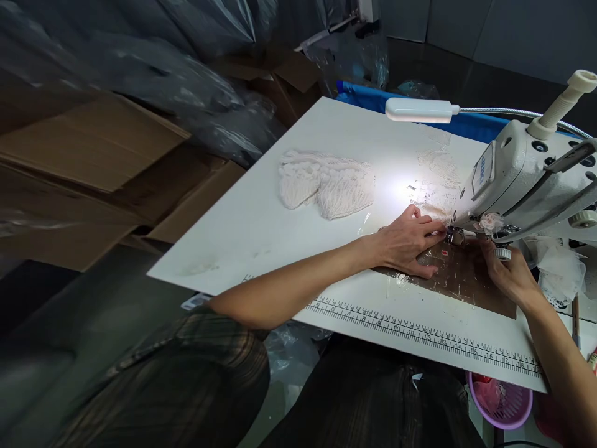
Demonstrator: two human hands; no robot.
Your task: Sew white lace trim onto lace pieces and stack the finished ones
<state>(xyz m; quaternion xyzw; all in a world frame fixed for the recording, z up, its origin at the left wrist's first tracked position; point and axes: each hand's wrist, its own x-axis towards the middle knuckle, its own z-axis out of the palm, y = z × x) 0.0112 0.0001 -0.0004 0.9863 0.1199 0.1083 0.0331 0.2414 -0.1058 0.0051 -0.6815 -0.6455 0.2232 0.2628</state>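
Note:
A white sewing machine [513, 180] stands at the right, its presser foot [454, 236] down near a strip of pale lace [431, 211]. My left hand [410, 242] lies left of the foot, fingers spread and resting on the lace and the brown plate [459, 280]. To the right of the foot is my right hand [508, 270], its fingers drawn together close to the needle area. The machine head partly hides those fingertips, and what they pinch cannot be made out. A pale fabric flower [490, 223] hangs on the machine head.
Two cream lace pieces [326, 183] lie on the white table [261, 230]. A lamp [420, 110] lights the sewing area. A printed ruler [420, 333] runs along the front edge. White tulle [562, 270] lies at right, a purple basket [515, 414] below. Cardboard boxes [88, 140] stand left.

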